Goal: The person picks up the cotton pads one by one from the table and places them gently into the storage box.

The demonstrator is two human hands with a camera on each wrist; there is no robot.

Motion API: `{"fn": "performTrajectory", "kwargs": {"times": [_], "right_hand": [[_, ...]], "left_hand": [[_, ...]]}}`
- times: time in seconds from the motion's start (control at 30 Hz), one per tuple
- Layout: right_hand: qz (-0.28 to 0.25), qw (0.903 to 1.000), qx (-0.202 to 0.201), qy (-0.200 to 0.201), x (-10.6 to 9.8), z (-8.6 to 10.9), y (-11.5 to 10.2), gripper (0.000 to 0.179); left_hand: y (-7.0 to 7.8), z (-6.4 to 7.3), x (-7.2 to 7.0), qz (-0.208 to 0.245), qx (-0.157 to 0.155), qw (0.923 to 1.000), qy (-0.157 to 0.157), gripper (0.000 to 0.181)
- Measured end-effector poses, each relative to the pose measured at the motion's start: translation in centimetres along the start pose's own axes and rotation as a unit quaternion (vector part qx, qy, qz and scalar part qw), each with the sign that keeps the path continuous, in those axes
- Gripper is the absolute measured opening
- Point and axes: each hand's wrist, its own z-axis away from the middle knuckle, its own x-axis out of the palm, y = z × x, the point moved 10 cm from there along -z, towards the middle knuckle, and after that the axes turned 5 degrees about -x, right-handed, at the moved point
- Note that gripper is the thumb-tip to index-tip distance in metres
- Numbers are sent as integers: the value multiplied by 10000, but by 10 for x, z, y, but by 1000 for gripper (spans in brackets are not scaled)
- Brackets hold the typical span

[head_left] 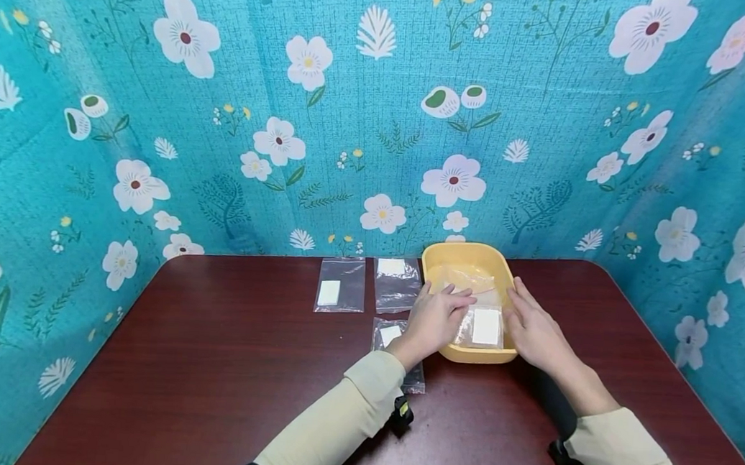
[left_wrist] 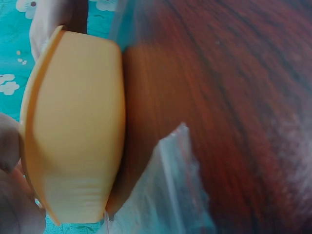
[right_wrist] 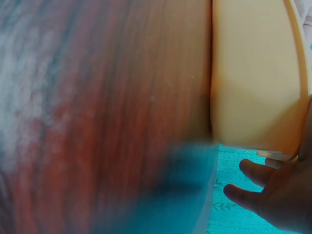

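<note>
A yellow plastic basin (head_left: 464, 355) stands on the table toward the back right. Inside lie clear zip bags, one with a white rectangle (head_left: 485, 327) showing. My left hand (head_left: 433, 317) reaches over the basin's left rim, fingers extended above the bags; whether it touches one cannot be told. At the right rim is my right hand (head_left: 537, 334), its fingers fairly straight. The right wrist view shows those fingers (right_wrist: 256, 173) spread beside the basin wall (right_wrist: 258, 73). In the left wrist view, the basin's side (left_wrist: 78, 126) fills the left half.
Left of the basin, two clear zip bags with white rectangles lie near the back edge, an outer bag (head_left: 349, 292) and an inner bag (head_left: 397, 288). Another bag (head_left: 412, 381) is partly hidden under the left forearm. A flowered blue curtain (head_left: 355, 116) surrounds the dark red table (head_left: 220, 366).
</note>
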Motion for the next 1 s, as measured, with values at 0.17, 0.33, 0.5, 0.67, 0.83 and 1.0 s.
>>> {"fn": "performTrajectory", "kwargs": {"times": [0.17,0.33,0.5,0.67,0.83,1.0], "right_hand": [[-11,10000,-10,40,-1,0,-1,52],[7,9999,-103,117,-1,2,-2,52],[3,9999,-105,135,-1,3,-3,51],[9,9998,-93,156,0,2,-2,51],[-8,9998,-89,166,-1,3,-2,50],[8,9999,-31,105,1,3,-1,51]], "left_hand": [[1,1,-1,-207,107,9997,75,27],[2,1,-2,-316,139,9994,93,26],[1,3,-1,-193,103,9997,127,26],[1,4,-1,-180,132,9997,122,26],[1,4,0,-138,136,9998,73,26],[1,4,-1,-153,128,9998,56,26]]}}
